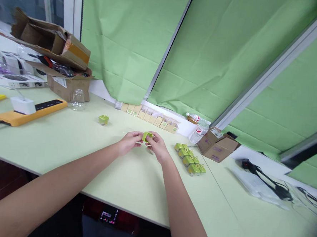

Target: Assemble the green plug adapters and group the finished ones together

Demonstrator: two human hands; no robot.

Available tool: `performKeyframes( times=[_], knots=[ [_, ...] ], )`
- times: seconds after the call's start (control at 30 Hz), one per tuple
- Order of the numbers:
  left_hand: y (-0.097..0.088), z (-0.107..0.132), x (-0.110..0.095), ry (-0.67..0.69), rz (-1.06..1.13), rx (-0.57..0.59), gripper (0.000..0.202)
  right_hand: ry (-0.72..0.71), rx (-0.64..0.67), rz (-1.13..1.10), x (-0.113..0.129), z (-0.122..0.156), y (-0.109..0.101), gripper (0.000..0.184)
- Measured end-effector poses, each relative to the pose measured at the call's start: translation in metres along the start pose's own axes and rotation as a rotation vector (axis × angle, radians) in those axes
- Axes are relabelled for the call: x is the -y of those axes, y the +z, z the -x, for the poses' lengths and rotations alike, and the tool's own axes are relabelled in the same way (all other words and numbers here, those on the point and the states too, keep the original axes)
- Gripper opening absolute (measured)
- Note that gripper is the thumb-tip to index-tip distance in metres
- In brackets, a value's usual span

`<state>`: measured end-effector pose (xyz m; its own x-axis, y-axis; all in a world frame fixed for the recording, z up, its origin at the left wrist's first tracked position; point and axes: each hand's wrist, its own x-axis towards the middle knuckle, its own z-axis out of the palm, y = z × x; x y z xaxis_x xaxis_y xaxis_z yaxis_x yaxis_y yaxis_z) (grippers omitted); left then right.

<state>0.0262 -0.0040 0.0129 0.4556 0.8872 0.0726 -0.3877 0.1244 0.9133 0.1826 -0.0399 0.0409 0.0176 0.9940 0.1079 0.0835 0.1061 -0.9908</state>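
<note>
A small hollow lime-green lid point(147, 136) is held up between my two hands above the middle of the table. My left hand point(130, 143) pinches its left side with closed fingertips. Around its right side and front, the fingers and thumb of my right hand point(158, 147) are closed. It matches the green tops on the small clear boxes nearby. One such green-topped box point(103, 119) stands alone, beyond my left hand. To the right of my right hand, several more green-topped boxes point(189, 159) with ring handles stand in rows.
Small cardboard boxes point(149, 116) line the wall. At left are an orange power strip point(45, 108), a clear jar point(78, 100) and stacked cartons point(69, 86). On the right lie bottles point(198, 134), an open carton point(217, 147), plastic bags point(251, 183) and black cables point(270, 182).
</note>
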Motion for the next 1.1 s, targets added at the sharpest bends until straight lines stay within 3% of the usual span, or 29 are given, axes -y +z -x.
performKeyframes(
  times=[0.1, 0.23, 0.37, 0.43, 0.57, 0.77, 1.0, 1.1],
  knots=[
    [-0.005, -0.007, 0.000, 0.049, -0.026, -0.128, 0.037, -0.059, -0.070, 0.234, 0.001, 0.000, -0.014, 0.044],
    [-0.014, -0.015, 0.002, 0.058, -0.074, -0.257, 0.037, -0.088, -0.173, 0.704, -0.003, 0.004, -0.043, 0.039],
    [-0.019, -0.019, 0.006, 0.069, -0.106, -0.265, 0.036, 0.060, 0.012, 0.885, -0.015, 0.006, -0.058, 0.027],
    [-0.019, -0.019, 0.006, 0.078, -0.112, -0.258, 0.035, 0.041, 0.071, 0.846, -0.019, 0.005, -0.057, 0.023],
    [-0.018, -0.017, 0.005, 0.112, -0.174, -0.255, 0.034, -0.044, 0.054, 0.612, -0.021, 0.000, -0.049, 0.032],
    [-0.020, -0.017, 0.007, 0.135, -0.296, -0.256, 0.033, 0.050, 0.063, 0.270, -0.018, 0.000, -0.040, 0.040],
    [-0.021, -0.017, 0.009, 0.154, -0.429, -0.251, 0.032, 0.176, 0.148, 0.039, -0.011, 0.006, -0.032, 0.041],
    [-0.020, -0.015, 0.009, 0.262, -0.528, -0.222, 0.030, 0.152, 0.163, -0.005, -0.008, 0.006, -0.030, 0.037]
  ],
)
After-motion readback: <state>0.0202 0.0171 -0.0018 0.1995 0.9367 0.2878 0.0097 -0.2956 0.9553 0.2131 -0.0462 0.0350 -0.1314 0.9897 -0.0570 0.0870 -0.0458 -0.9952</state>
